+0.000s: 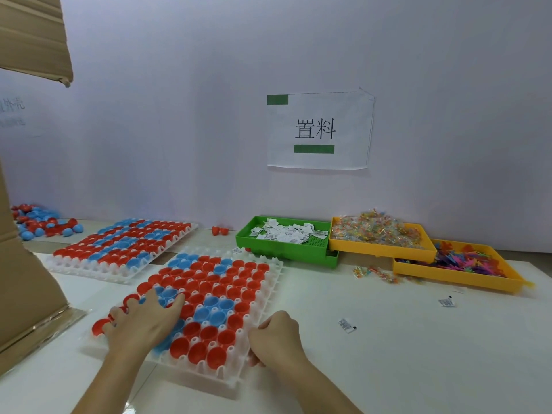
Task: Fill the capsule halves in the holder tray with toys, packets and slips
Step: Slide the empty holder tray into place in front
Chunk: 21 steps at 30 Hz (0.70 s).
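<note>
Low in the middle of the frame, the left hand (143,321) lies flat with straight fingers on the red and blue capsule halves (209,282), while the right hand (277,333) grips the white holder tray's (273,271) right edge with curled fingers.

Holder tray (263,327): translucent white moulded plastic, smooth, as I see it under my left hand (143,321) and at my right hand (277,339). Capsule halves (206,282): red and blue plastic, glossy. Table (388,354) right of my right hand: white, smooth, slight sheen. Cardboard box (27,288) left of my left hand: brown, matt. Green bin (280,251) and yellow bins (460,277) beyond my right hand: opaque plastic. Slips (283,234): white paper. Packets (376,231): clear crinkled film. Wall sign (319,130): paper.
</note>
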Tool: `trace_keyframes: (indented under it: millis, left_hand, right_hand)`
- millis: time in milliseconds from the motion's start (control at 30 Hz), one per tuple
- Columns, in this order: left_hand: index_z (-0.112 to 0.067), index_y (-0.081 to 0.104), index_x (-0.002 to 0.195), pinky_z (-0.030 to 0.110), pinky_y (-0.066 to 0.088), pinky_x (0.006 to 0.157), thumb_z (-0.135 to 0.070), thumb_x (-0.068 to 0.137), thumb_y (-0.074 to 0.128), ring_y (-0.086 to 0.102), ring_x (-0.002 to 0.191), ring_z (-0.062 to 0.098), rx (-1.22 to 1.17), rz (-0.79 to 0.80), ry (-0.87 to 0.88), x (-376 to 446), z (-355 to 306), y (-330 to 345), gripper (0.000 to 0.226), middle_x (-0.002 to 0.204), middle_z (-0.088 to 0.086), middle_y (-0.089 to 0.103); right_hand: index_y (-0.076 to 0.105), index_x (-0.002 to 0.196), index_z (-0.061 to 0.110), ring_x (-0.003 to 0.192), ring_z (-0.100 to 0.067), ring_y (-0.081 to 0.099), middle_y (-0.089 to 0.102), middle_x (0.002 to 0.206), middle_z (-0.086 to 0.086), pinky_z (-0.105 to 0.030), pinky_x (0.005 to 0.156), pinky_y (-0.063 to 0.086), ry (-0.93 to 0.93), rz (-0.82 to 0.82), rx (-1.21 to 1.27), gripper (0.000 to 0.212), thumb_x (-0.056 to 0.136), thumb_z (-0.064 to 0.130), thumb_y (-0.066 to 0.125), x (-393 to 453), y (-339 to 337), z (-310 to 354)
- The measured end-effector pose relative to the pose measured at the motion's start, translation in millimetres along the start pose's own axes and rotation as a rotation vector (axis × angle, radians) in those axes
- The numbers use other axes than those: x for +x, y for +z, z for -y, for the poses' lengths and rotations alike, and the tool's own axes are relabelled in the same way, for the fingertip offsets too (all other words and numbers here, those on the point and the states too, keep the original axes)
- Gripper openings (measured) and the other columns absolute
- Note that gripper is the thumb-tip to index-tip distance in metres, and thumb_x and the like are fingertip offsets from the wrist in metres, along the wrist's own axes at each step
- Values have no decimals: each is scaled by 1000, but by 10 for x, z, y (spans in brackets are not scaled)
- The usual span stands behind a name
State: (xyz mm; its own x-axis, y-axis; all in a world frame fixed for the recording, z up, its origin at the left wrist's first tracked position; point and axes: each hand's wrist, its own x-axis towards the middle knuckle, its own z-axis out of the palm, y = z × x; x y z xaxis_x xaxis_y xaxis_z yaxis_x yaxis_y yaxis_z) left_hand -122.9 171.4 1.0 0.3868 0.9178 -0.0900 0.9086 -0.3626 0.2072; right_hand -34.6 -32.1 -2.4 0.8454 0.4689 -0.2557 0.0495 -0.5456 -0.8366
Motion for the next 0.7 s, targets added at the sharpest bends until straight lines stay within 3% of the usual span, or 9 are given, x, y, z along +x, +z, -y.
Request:
trace_keyframes:
  millis: [133, 300, 433, 600, 700]
  left_hand:
    - [-32, 20, 154, 55, 33, 112, -82, 86, 20, 30, 143, 37, 12, -4, 24, -43, -6, 32, 84, 159, 10, 29]
    - [-33, 22, 153, 52, 38, 109, -82, 85, 19, 34, 141, 34, 44, -7, 33, -248, -120, 80, 84, 158, 7, 33]
    - [-34, 23, 152, 49, 40, 108, -83, 84, 15, 37, 140, 31, 80, -21, 43, -510, -281, 134, 85, 157, 6, 35]
    - [-38, 22, 152, 45, 40, 109, -83, 84, 12, 38, 140, 28, 156, -10, 93, -872, -524, 177, 83, 156, 2, 37]
    - [-38, 22, 152, 45, 39, 110, -81, 84, 10, 36, 141, 27, 198, 13, 152, -1081, -652, 183, 81, 156, 1, 37]
  right_hand:
    - [70, 104, 2, 39, -1, 60, 73, 82, -6, -9, 39, 40, -10, -45, 0, 25, 88, 9, 52, -85, -76, -60]
    - [56, 77, 12, 50, -5, 63, 69, 88, -9, -10, 37, 38, -26, -92, -3, 15, 92, 11, 53, -208, -264, -201]
    - [52, 65, 16, 51, -5, 60, 62, 72, -1, -9, 37, 36, -31, -132, -18, 26, 91, 11, 53, -247, -492, -372]
    - [57, 62, 18, 42, -1, 56, 57, 59, 7, -6, 36, 34, -26, -162, -28, 31, 92, 21, 60, -339, -797, -622]
    - [66, 73, 17, 52, -3, 62, 65, 67, 5, -11, 43, 45, 11, -173, -54, 27, 91, 37, 65, -401, -1013, -748]
